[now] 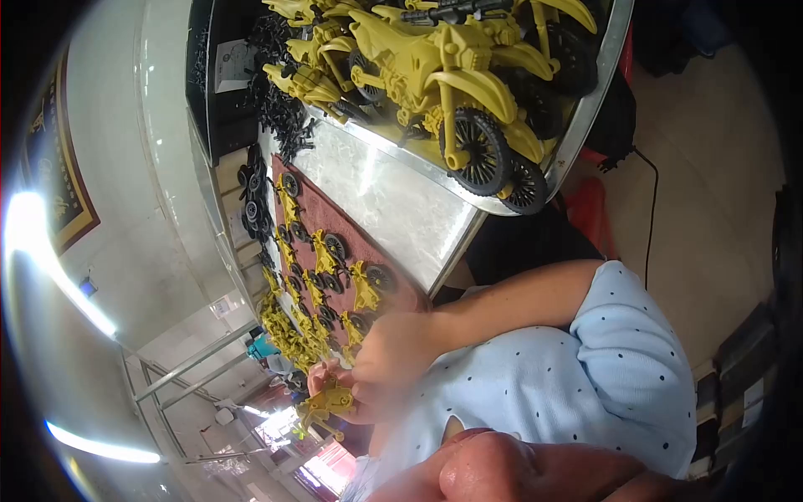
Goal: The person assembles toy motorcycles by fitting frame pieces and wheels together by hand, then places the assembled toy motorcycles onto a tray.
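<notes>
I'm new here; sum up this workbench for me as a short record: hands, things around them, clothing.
Left hand: fingers at a yellow toy piece, apparently holding it
Right hand: blurred, close to that piece; contact unclear
Cloth: reddish-brown, bearing yellow toy bodies with black wheels
Tray: metal-rimmed, holding yellow toy motorbikes with black wheels
Small black parts: heaped near the cloth
Loose wheels: black, beside the cloth
Shirt: light blue, dark dots

A lane opens over the pale tabletop [381, 192] between the metal tray [592, 121] and the reddish mat [314, 201]. Large yellow motorcycles [418, 50] crowd the tray, a black parts heap [283, 109] blocks the lane's far end, smaller bikes [364, 293] stud the mat, and a blurred hand [393, 351] covers its lower edge.
</notes>
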Tool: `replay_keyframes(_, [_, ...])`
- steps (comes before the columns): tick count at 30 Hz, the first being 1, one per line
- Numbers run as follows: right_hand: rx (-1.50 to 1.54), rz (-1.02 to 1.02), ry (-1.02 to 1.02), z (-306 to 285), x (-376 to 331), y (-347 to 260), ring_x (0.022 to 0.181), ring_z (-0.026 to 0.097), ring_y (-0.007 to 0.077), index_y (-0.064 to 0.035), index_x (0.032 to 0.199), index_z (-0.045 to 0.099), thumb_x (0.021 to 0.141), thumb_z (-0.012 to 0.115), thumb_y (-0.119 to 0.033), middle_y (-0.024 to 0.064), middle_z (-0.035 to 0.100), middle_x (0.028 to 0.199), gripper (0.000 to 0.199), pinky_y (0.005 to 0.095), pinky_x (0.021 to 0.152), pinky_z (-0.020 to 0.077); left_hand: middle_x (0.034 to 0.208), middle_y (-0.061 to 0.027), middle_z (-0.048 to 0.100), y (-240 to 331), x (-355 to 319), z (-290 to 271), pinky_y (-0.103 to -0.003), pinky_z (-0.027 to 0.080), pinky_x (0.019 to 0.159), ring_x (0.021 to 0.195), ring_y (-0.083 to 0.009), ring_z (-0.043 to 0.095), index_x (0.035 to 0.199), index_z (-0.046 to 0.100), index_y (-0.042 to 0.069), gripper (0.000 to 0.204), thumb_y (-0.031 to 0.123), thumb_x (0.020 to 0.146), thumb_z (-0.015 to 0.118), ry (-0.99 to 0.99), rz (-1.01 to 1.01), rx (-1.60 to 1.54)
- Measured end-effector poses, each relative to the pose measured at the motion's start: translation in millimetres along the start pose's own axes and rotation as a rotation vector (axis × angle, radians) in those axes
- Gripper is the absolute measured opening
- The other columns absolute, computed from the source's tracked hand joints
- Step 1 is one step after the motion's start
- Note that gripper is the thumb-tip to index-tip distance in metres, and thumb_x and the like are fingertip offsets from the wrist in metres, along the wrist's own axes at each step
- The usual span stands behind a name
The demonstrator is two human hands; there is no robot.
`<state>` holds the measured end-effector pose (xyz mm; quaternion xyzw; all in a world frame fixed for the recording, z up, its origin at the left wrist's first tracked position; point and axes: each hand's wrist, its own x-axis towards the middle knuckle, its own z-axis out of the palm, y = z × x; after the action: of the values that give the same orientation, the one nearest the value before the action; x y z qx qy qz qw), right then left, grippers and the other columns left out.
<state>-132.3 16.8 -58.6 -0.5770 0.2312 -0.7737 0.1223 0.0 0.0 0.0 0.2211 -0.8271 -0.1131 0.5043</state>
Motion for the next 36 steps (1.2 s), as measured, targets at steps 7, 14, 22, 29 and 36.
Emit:
replay_keyframes(7, [-0.018,-0.028,0.01,-1.5,0.9,-1.2,0.044,0.056,0.0258,-0.0095,0.06,0.053,0.086,0.054,-0.028,0.0065,0.053,0.053,0.032,0.0401,0.04,0.0444,0.115,-0.009,0.05,16.1,3.2,7.8,-0.03,0.039,0.09,0.099,-0.0173,0.05,0.132,0.042,-0.004,0.046,0.021,0.094,0.053,0.0,-0.11,-0.023])
replay_keyframes(14, [-0.011,-0.026,0.022,-1.7,1.1,-2.5,0.044,0.056,0.0259,-0.0094,0.06,0.053,0.085,0.055,-0.028,0.0063,0.053,0.053,0.032,0.0401,0.04,0.0444,0.116,-0.0062,0.048,24.3,6.6,7.0,-0.028,0.038,0.09,0.099,-0.0164,0.048,0.132,0.042,-0.002,0.047,0.019,0.093,0.058,-0.059,-0.188,-0.038])
replay_keyframes(22, [-0.013,-0.026,0.019,-0.1,-1.0,0.8,0.046,0.056,0.0267,-0.0085,0.06,0.053,0.085,0.055,-0.029,0.007,0.052,0.053,0.033,0.0407,0.042,0.0451,0.116,-0.0076,0.049,12.8,3.9,10.8,-0.029,0.038,0.089,0.098,-0.0173,0.049,0.132,0.042,-0.003,0.045,0.016,0.094,0.057,-0.038,-0.1,-0.054])
replay_keyframes(29, [0.008,-0.019,-0.009,-0.8,1.6,-1.4,0.047,0.057,0.0271,-0.0084,0.061,0.053,0.085,0.055,-0.029,0.0073,0.052,0.054,0.032,0.0412,0.043,0.0457,0.118,-0.0096,0.049,17.6,7.2,5.4,-0.029,0.039,0.089,0.099,-0.0188,0.049,0.133,0.041,-0.004,0.048,0.018,0.093,0.057,-0.084,-0.108,-0.039])
replay_keyframes(36, [-0.023,-0.037,-0.031,-0.4,-0.8,0.4,0.047,0.057,0.0271,-0.0084,0.063,0.052,0.086,0.055,-0.029,0.0069,0.053,0.055,0.031,0.0412,0.043,0.0456,0.118,-0.0082,0.049,13.1,-1.0,9.2,-0.029,0.039,0.09,0.099,-0.0169,0.049,0.133,0.041,-0.003,0.049,0.021,0.094,0.058,0.009,-0.084,0.016])
